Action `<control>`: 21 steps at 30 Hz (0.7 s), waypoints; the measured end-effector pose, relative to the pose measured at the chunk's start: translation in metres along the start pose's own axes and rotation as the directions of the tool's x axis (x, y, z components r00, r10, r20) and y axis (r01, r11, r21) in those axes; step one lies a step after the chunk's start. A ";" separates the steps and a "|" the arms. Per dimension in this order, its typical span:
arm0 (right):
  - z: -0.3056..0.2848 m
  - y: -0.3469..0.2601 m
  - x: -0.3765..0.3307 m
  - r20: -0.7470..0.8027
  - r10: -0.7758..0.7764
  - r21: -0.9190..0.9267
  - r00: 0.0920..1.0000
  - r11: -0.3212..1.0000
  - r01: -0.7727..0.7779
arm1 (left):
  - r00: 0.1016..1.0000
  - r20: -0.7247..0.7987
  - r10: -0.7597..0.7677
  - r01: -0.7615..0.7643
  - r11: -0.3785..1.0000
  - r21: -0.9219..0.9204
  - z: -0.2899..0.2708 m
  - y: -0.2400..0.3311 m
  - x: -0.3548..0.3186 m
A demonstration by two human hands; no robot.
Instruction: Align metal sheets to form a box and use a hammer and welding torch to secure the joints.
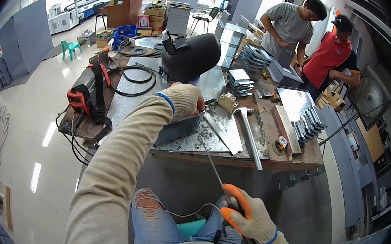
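Note:
My left hand (185, 101), in a cream knitted glove with a blue cuff edge, is curled on top of a grey metal box (177, 130) at the table's near edge. Its fingertips are partly hidden. Low at the right, my right hand (250, 215), in a cream and orange glove, is closed round a dark welding electrode holder (233, 204). From the holder a thin welding rod (213, 164) slants up toward the metal sheet in front of the box. A black welding helmet (190, 56) lies just beyond my left hand.
Right of the box lie a hammer (249, 137), a tape measure (280, 143) and stacked metal brackets (308, 123). A red and black welding machine (88, 90) stands left with looped cable (135, 80). Two people work at the far right, near a fan (369, 97).

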State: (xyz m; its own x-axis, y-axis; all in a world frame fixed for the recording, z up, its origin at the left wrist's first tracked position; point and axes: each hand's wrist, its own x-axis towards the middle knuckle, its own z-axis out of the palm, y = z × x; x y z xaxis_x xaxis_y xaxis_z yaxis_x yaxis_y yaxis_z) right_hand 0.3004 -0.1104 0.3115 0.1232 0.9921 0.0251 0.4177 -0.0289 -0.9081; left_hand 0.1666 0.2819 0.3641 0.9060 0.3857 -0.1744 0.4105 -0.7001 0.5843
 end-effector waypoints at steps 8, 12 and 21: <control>0.018 -0.051 0.073 0.161 0.052 -0.358 0.985 0.934 0.009 | 0.955 -0.095 -0.281 0.294 0.940 0.175 0.026 -0.008 0.033; 0.023 -0.048 0.088 0.136 0.054 -0.390 0.989 0.921 0.004 | 0.966 -0.070 -0.247 0.256 0.948 0.190 0.025 -0.016 0.038; 0.026 -0.048 0.097 0.122 0.031 -0.446 0.992 0.895 0.027 | 0.995 0.028 0.091 -0.093 0.992 0.082 0.005 -0.034 0.020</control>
State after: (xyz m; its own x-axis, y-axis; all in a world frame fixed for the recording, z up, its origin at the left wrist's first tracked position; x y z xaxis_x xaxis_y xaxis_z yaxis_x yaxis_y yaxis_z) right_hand 0.2687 -0.0094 0.3461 0.0251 0.9982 -0.0548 0.7785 -0.0539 -0.6254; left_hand 0.1718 0.3104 0.3367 0.9422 0.3031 -0.1428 0.3314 -0.7797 0.5313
